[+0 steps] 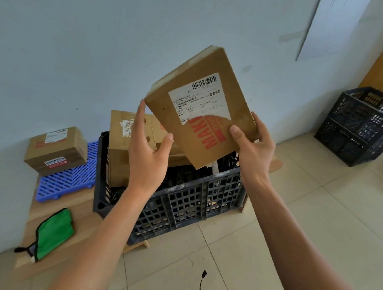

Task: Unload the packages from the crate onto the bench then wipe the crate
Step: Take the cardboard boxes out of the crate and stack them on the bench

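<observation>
Forearms reach up and forward over the black crate (185, 204), where we hold a flat cardboard package (203, 112) tilted above it, our right hand (251, 145) at its lower right corner and our left hand (148, 145) at its left edge. Under the crate lies a low wooden bench (82, 211) against a pale blue wall (88, 50), with another package (56, 149) on a blue mat (68, 178) to the crate's left, a green cloth (54, 233) nearer us, more boxes (127, 144) inside, and a second crate (361, 126) on the tiled floor (327, 214) to the right. Our right thumb and curled fingers pinch the package; our left fingers stay nearly straight, thumb pressing its face.
</observation>
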`<state>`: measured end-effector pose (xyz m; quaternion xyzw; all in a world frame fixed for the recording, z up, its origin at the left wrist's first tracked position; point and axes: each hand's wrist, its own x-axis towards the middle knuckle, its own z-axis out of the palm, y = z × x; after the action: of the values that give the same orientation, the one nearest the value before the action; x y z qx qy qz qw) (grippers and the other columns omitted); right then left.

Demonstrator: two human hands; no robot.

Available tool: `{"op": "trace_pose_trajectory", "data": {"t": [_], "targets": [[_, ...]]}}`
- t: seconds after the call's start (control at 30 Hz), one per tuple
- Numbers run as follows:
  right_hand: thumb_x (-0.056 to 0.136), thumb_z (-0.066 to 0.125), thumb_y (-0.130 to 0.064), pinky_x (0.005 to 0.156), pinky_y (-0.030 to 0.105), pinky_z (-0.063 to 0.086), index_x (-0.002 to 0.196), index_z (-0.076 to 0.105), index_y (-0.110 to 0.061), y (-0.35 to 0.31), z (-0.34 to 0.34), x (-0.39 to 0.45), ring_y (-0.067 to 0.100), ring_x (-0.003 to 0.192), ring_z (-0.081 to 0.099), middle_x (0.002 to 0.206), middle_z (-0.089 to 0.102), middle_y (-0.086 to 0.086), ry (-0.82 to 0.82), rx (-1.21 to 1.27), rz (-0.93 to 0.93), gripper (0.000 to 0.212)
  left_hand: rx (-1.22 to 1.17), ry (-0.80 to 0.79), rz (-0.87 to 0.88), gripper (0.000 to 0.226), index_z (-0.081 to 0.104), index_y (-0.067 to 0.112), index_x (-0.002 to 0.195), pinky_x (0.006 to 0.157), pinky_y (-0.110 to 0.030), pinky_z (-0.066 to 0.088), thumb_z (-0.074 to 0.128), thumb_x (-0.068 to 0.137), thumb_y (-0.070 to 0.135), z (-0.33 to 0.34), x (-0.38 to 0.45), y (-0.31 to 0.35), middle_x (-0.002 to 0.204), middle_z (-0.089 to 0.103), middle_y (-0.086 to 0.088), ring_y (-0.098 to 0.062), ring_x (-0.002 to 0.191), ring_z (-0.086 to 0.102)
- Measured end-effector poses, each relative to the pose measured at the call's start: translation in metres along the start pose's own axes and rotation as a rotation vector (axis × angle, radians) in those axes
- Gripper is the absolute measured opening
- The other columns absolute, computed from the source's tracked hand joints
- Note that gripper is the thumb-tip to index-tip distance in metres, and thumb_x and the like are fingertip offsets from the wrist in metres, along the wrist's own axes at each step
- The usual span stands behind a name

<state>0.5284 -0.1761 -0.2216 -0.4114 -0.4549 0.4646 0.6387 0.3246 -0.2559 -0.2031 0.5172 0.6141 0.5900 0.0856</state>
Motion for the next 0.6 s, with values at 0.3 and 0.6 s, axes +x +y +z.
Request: {"op": "trace_pose_trajectory", "data": {"t": [0.3,0.6], "targets": [[0.093,0.068,-0.039,0.091,0.039,0.059,0.133,0.060,-0.035,0.004,0.028,-0.030,0.008,0.107,0.069,0.116,0.072,-0.012,-0.187,-0.096,0.127,0.041,0.013,-0.002,0.058,0.078,0.025,0.039,0.158,0.117,-0.041,0.040,0.068,0.096,0.017,-0.004,-0.008,-0.003,0.163,0.030,0.018,-0.009,0.150,0.030],[0.090,0.063,-0.049,0.100,0.029,0.049,0.150,0.031,-0.048,-0.021,0.065,-0.062,0.008,0.129,0.052,0.145,0.046,-0.020,-0.211,-0.441,-0.180,0.068,0.028,-0.015,0.109,0.054,0.046,0.036,0.147,0.104,-0.016,0.046,0.066,0.097,0.028,-0.055,0.001,-0.003,0.151,0.044,0.014,0.003,0.139,0.040]]}}
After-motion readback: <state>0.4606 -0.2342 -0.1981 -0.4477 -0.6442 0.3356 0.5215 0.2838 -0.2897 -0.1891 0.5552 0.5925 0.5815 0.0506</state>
